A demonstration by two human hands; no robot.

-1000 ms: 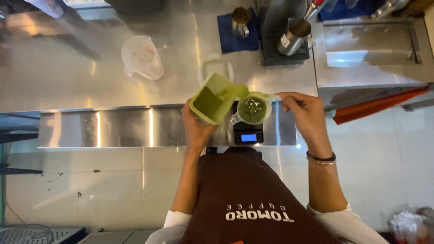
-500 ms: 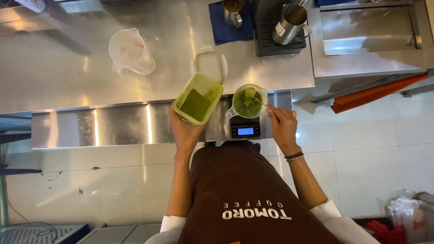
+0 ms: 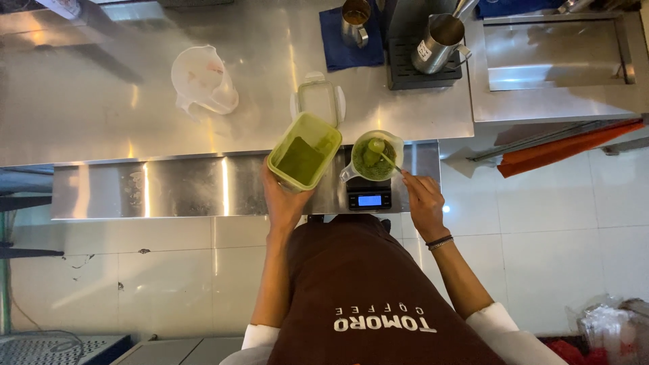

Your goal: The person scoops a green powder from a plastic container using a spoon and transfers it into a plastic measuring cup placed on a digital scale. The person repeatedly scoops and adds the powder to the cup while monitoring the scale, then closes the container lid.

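Observation:
My left hand (image 3: 282, 200) holds a light green plastic container (image 3: 304, 151) of green powder, tilted, just left of a small clear jug (image 3: 373, 159). The jug stands on a small black digital scale (image 3: 368, 197) at the counter's front edge and has green powder in it. My right hand (image 3: 422, 201) grips a thin spoon (image 3: 382, 153) whose bowl, loaded with green powder, sits over the jug. The container's clear lid (image 3: 318, 101) lies on the steel counter behind.
An overturned clear measuring jug (image 3: 201, 82) lies on the steel counter (image 3: 101, 115) at the left. At the back stand a blue cloth (image 3: 349, 39) with a small metal cup (image 3: 353, 19), and a steel pitcher (image 3: 437, 44) on a black tray. A sink (image 3: 554, 54) is at the right.
The view has shifted slightly. My right hand has moved the spoon over the jug, and the green container stays tilted in my left hand.

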